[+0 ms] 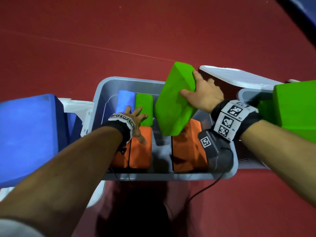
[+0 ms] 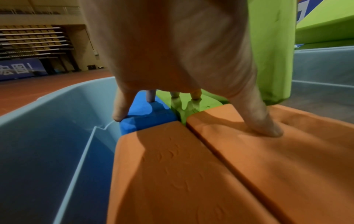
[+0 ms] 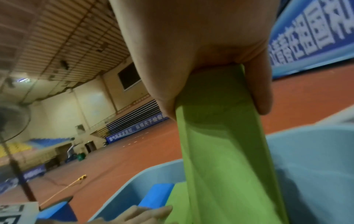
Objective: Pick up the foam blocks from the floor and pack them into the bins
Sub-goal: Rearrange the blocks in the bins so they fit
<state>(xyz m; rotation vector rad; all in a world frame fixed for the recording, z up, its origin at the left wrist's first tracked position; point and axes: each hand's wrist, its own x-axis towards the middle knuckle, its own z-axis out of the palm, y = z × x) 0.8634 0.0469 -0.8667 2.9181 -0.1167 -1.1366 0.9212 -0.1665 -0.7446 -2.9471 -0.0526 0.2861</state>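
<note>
My right hand [image 1: 196, 91] grips a big green foam block [image 1: 174, 100] by its upper edge and holds it tilted over the middle of the grey bin [image 1: 130, 80]; the right wrist view shows thumb and fingers clamped on that block [image 3: 226, 144]. My left hand [image 1: 136, 120] lies spread on the packed blocks in the bin's left half, fingers straight, touching a blue block [image 1: 125, 100], a green block [image 1: 145, 106] and an orange block [image 1: 142, 151]. Its fingertips [image 2: 272, 130] press into the orange foam [image 2: 191, 174]. More orange blocks [image 1: 188, 147] stand in the right half.
A large blue block [image 1: 29, 134] fills a white bin [image 1: 97, 194] at the left. Another green block [image 1: 294, 108] sticks out of a bin at the right, beside a white lid [image 1: 239, 77]. Red floor [image 1: 119, 31] stretches beyond the bins. A cable [image 1: 205, 187] hangs from my right wrist.
</note>
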